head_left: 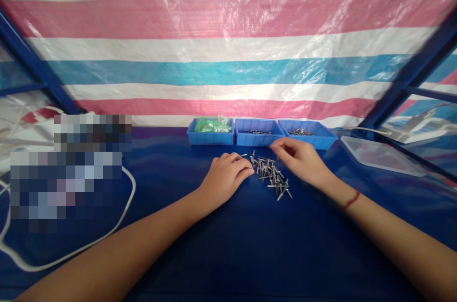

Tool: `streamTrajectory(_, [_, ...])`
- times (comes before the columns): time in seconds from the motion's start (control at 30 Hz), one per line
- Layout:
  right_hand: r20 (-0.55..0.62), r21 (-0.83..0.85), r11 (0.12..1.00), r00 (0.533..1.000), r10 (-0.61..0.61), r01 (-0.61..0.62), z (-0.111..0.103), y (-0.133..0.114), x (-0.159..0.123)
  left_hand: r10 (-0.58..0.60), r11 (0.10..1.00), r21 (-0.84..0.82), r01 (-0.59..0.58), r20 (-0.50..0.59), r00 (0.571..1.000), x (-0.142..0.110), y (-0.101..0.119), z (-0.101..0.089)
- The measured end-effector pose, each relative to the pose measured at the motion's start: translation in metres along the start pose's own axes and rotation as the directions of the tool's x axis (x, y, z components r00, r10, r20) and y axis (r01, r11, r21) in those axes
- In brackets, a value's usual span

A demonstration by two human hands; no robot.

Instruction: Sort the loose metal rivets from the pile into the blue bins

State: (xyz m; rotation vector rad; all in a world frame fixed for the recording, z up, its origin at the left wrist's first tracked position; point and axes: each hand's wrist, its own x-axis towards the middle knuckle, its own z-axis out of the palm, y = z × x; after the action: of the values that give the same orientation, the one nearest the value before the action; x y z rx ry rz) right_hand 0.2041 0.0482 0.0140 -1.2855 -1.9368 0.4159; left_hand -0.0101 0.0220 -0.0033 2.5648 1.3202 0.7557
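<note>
Beside metal pins [274, 177], left hand [225, 174] palm-down; right hand [303, 159] curled; cannot tell if grasping.

No text, label, brand, number or sign could be read. Well to the left of the left hand [226, 176], a pixelated patch [67, 183] masked any print there. Just beyond that hand, the green plastic [206, 126] in a blue bin [210, 139] was too small and blurred for lettering to be told.
</note>
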Motion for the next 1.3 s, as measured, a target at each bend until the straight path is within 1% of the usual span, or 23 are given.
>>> streamTrajectory(0.03, [0.062,-0.034,0.995,0.994,-0.089,0.091,0.002,-0.005,-0.004,-0.006,0.999,-0.044,0.005,-0.011,1.000,0.001,-0.001,0.000])
streamTrajectory(0.1, [0.177,-0.043,0.969,0.957,-0.230,0.241,0.006,-0.015,-0.012,-0.006,0.991,-0.137,0.000,-0.040,0.999,0.002,-0.002,0.000])
streamTrajectory(0.17, [0.238,-0.033,0.948,0.924,-0.299,0.315,0.009,-0.023,-0.018,-0.006,0.980,-0.199,-0.013,-0.094,0.996,0.003,-0.003,0.000])
streamTrajectory(0.2, [0.244,-0.033,0.946,0.920,-0.305,0.323,0.010,-0.025,-0.020,-0.009,0.976,-0.217,-0.019,-0.125,0.992,0.003,-0.003,0.000])
streamTrajectory(0.33, [0.237,-0.029,0.962,0.937,-0.258,0.272,0.014,-0.030,-0.024,-0.002,0.950,-0.307,-0.057,-0.188,0.982,0.004,0.000,0.002])
streamTrajectory(0.43, [0.278,0.023,0.971,0.931,-0.235,0.238,0.016,-0.029,-0.023,0.020,0.923,-0.368,-0.108,-0.234,0.972,0.003,0.003,0.003])
streamTrajectory(0.5, [0.286,0.043,0.970,0.927,-0.242,0.240,0.017,-0.029,-0.023,0.053,0.909,-0.384,-0.162,-0.281,0.958,0.002,0.005,0.002])
streamTrajectory(0.57, [0.267,0.060,0.965,0.928,-0.260,0.254,0.018,-0.030,-0.023,0.093,0.898,-0.383,-0.219,-0.320,0.943,0.001,0.007,0.001])
streamTrajectory(0.63, [0.233,0.099,0.965,0.937,-0.261,0.244,0.018,-0.030,-0.023,0.111,0.892,-0.376,-0.250,-0.353,0.929,0.001,0.009,0.000])
streamTrajectory(0.67, [0.213,0.127,0.966,0.945,-0.246,0.223,0.017,-0.030,-0.022,0.103,0.894,-0.374,-0.247,-0.366,0.925,0.001,0.009,0.000])
streamTrajectory(0.73, [0.169,0.188,0.969,0.966,-0.194,0.162,0.016,-0.030,-0.021,0.052,0.903,-0.376,-0.208,-0.384,0.922,0.001,0.008,-0.001])
streamTrajectory(0.8, [0.122,0.247,0.964,0.984,-0.133,0.100,0.015,-0.029,-0.020,-0.012,0.911,-0.385,-0.148,-0.383,0.923,0.002,0.007,0.000])
streamTrajectory(0.87, [0.079,0.289,0.955,0.993,-0.090,0.064,0.014,-0.029,-0.020,-0.038,0.913,-0.392,-0.113,-0.356,0.934,0.003,0.005,0.002])
streamTrajectory(0.97, [0.041,0.311,0.949,0.996,-0.074,0.057,0.014,-0.030,-0.020,0.005,0.919,-0.376,-0.118,-0.288,0.958,0.005,0.003,0.004])
streamTrajectory(1.03, [0.036,0.323,0.944,0.996,-0.077,0.061,0.014,-0.030,-0.021,0.036,0.924,-0.359,-0.133,-0.263,0.964,0.005,0.003,0.004])
streamTrajectory(1.3, [0.047,0.342,0.939,0.997,-0.067,0.046,0.014,-0.030,-0.021,0.044,0.920,-0.361,-0.155,-0.297,0.954,0.006,0.004,0.004])
